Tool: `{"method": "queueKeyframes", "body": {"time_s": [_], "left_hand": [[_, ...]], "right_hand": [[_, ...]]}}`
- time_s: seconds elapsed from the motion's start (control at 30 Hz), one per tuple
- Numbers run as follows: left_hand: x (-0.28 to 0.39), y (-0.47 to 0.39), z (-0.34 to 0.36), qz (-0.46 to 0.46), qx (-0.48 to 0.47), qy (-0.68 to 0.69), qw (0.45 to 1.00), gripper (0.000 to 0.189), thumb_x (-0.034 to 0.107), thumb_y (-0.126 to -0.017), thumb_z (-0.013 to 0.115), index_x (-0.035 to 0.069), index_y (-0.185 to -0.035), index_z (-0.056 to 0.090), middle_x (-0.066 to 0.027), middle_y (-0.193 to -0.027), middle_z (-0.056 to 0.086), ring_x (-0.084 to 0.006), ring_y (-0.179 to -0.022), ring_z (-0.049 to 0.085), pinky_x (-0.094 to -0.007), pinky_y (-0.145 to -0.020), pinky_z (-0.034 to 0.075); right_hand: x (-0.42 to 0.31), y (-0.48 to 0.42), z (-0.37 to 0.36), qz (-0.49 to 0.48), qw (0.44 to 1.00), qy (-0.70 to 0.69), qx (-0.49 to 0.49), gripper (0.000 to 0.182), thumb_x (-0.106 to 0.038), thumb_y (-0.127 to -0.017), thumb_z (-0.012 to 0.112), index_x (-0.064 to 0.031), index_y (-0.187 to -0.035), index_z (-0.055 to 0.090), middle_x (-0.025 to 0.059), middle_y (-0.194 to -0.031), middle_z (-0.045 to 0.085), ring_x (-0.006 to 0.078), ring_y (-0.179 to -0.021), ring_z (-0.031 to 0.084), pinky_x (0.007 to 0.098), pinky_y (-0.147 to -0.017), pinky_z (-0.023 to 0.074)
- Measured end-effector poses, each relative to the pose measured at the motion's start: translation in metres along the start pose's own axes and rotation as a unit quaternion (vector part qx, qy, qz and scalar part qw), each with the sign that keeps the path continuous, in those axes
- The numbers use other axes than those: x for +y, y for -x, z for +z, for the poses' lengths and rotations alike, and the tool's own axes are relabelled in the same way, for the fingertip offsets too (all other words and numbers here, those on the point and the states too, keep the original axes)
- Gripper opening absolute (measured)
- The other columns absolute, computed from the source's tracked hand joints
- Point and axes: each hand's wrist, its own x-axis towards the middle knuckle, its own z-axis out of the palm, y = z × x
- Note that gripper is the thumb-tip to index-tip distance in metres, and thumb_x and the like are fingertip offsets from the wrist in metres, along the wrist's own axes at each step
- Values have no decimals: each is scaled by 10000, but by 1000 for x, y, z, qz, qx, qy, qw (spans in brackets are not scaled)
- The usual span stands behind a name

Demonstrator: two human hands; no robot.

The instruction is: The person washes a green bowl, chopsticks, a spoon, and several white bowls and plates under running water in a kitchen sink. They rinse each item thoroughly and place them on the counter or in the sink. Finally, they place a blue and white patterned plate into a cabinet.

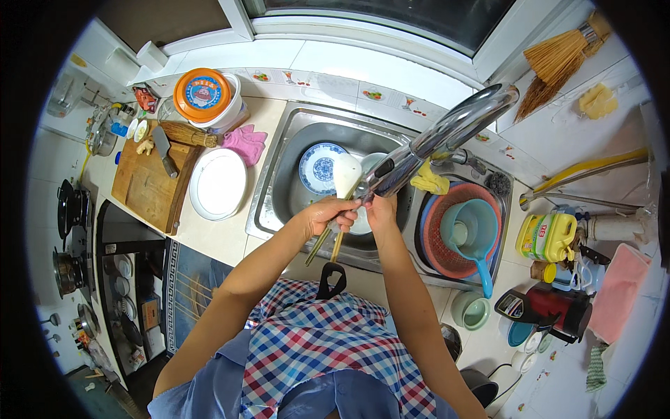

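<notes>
My left hand [332, 214] is closed around a bundle of utensils over the sink. A white ladle or spoon head [346, 173] points away from me, while chopsticks or thin handles [337, 247] stick out towards my apron. Close beside it, my right hand [382, 209] is under the chrome faucet [400, 167], which covers its fingers; what it holds cannot be seen. Below, in the left basin of the steel sink [282, 157], lies a blue-and-white patterned plate [320, 167]. A pale bowl [372, 161] is partly hidden behind the faucet.
The right basin holds a red plastic colander [432, 235] with a blue water dipper [468, 230] in it. A yellow cloth [430, 179] lies beside the faucet. Left of the sink are white plates [218, 183], a pink cloth [245, 144] and a wooden cutting board [149, 191] bearing a cleaver [165, 152].
</notes>
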Motion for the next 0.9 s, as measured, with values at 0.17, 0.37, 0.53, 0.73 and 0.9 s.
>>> {"method": "queueKeyframes", "body": {"time_s": [0.17, 0.37, 0.53, 0.73, 0.9], "left_hand": [[-17, -21, 13, 23, 38, -16, 999, 93, 116, -872, 538, 48, -924, 503, 27, -647, 446, -33, -465, 337, -203, -454, 320], [-23, -36, 17, -9, -44, 31, 998, 151, 218, -918, 474, 68, -909, 482, 67, -559, 307, -18, -432, 264, -185, -412, 223], [-26, -31, 23, 7, 1, -3, 1000, 121, 151, -896, 506, 30, -888, 508, 47, -572, 363, -28, -430, 292, -191, -416, 272], [-31, -25, 21, 71, 135, -126, 980, 114, 129, -879, 529, 31, -823, 507, 7, -622, 447, -58, -469, 373, -208, -424, 352], [-48, -20, 10, 107, 18, 145, 983, 178, 149, -875, 534, 8, -983, 515, -17, -742, 498, -90, -567, 465, -232, -529, 471]], "right_hand": [[24, -15, -42, -52, 983, 161, 77, 237, -91, -787, 596, -22, -990, 494, 20, -796, 529, 112, -703, 513, 243, -563, 410], [-15, -10, -38, -26, 987, 151, 57, 214, -205, -784, 610, -27, -888, 553, 16, -764, 536, 101, -654, 498, 239, -509, 381], [-17, -8, -28, -23, 959, 266, 93, 159, -177, -835, 535, -20, -842, 563, 8, -705, 556, 90, -603, 484, 255, -473, 372], [4, -4, -12, -16, 987, 157, 37, 185, -204, -859, 531, -33, -921, 560, 50, -698, 574, 109, -601, 523, 238, -501, 411], [18, -26, -31, 119, 993, -17, -24, 210, -294, -867, 513, -99, -790, 504, 22, -605, 498, 114, -364, 386, 240, -280, 257]]}}
